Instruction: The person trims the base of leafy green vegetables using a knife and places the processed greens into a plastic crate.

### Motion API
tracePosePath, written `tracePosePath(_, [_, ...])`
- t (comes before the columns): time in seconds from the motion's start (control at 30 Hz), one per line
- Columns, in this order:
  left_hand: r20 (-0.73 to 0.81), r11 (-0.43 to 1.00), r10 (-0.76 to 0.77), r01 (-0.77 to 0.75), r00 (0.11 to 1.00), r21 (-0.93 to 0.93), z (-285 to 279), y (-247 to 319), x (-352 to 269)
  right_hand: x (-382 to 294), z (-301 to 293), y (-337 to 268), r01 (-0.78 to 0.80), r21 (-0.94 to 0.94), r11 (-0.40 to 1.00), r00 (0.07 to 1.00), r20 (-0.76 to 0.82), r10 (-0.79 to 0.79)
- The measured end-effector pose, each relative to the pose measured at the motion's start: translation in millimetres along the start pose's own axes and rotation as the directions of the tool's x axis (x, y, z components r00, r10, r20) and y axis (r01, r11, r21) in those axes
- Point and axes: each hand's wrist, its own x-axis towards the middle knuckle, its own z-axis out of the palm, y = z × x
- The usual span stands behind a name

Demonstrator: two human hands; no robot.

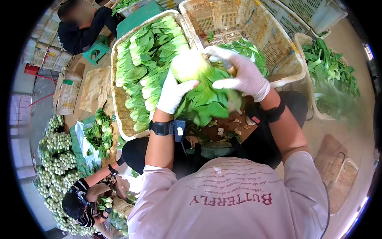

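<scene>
My left hand [174, 94], in a white glove, grips a head of bok choy [206, 92]. Its pale base is overexposed and points up and away from me, while the green leaves hang toward my lap. Just right of it, my gloved right hand [243, 71] curls around a small tool [229, 66], perhaps a knife, blurred and mostly covered by the fingers. Ahead on the left, a plastic crate [115, 98] holds neat rows of bok choy [161, 41]. A second, stained crate [235, 15] beyond my right hand has loose leaves [247, 49] in it.
Another crate [313, 98] of leafy greens stands at right. Trimmings [220, 131] litter the spot below my hands. Behind the full crate a person [86, 27] sits near a green stool [97, 49]. At lower left, a co-worker [80, 200] sits by piled bok choy [59, 167].
</scene>
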Motion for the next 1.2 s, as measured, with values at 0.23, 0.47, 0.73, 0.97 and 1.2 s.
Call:
tracePosePath(0.23, [0.034, 0.903, -0.047, 0.028, 0.998, 0.429, 18, 6, -6, -4, 4, 10, 0.186, -0.204, 0.961, 0.977, -0.062, -0.202])
tracePosePath(0.47, [0.09, 0.826, 0.122, -0.151, 0.988, 0.544, 19, 26, -12, 5, -42, 68, -0.176, -0.534, 0.827, 0.831, -0.531, -0.166])
tracePosePath(0.73, [-0.081, 0.813, 0.296, -0.207, 0.952, 0.545, 19, 22, -14, -12, 11, 11, 0.094, -0.3, 0.949, 0.917, -0.345, -0.2])
tracePosePath(0.97, [-0.101, 0.895, 0.115, -0.059, 0.988, 0.443, 16, 6, -13, -18, 18, 11, 0.122, -0.628, 0.769, 0.985, -0.021, -0.173])
tracePosePath(1.2, [-0.077, 0.869, 0.152, -0.096, 0.985, 0.486, 22, 4, -9, -21, 17, 11, 0.025, -0.606, 0.795, 0.99, -0.095, -0.104])
